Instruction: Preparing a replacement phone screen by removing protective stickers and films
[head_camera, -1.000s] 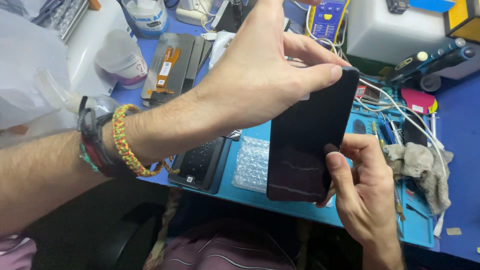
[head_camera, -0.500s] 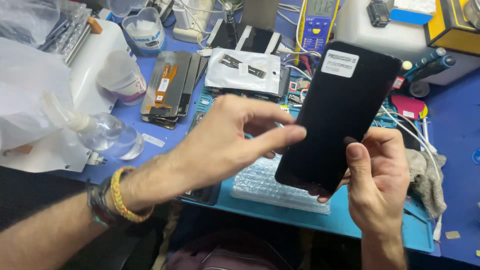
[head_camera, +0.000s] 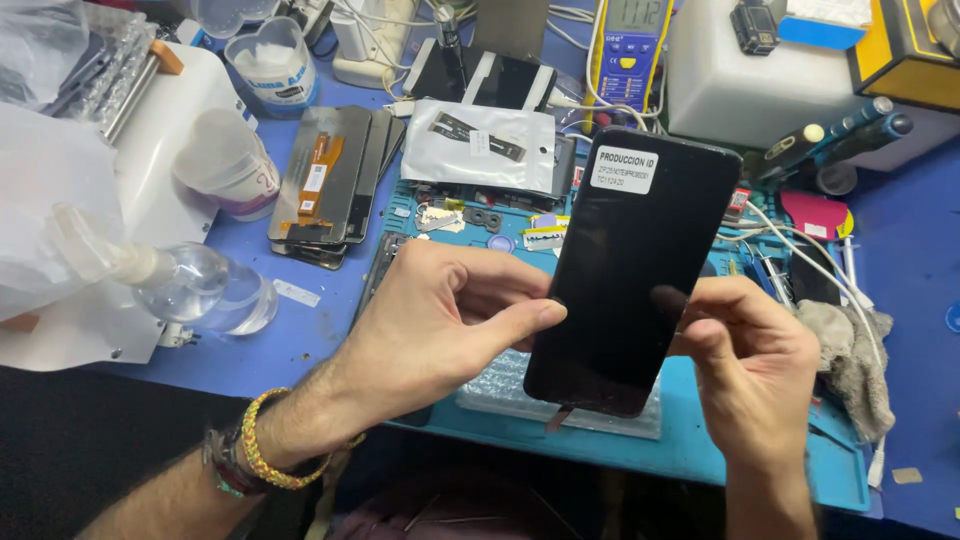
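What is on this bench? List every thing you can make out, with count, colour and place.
phone screen: one, black with a white label at its top, held upright between both hands
stack of screens: one, dark with an orange ribbon on top, left of centre
bag: one, silvery white, behind the held screen
meter: one, yellow and blue, at the back
bottle: one, clear, lying at left
mat: one, teal, under the hands
bubble wrap: one piece, clear, on the mat
rag: one, grey, at right
left hand: thumb tip on the screen's left edge, beaded bracelets on the wrist
right hand: thumb on the screen's face, gripping its right edge
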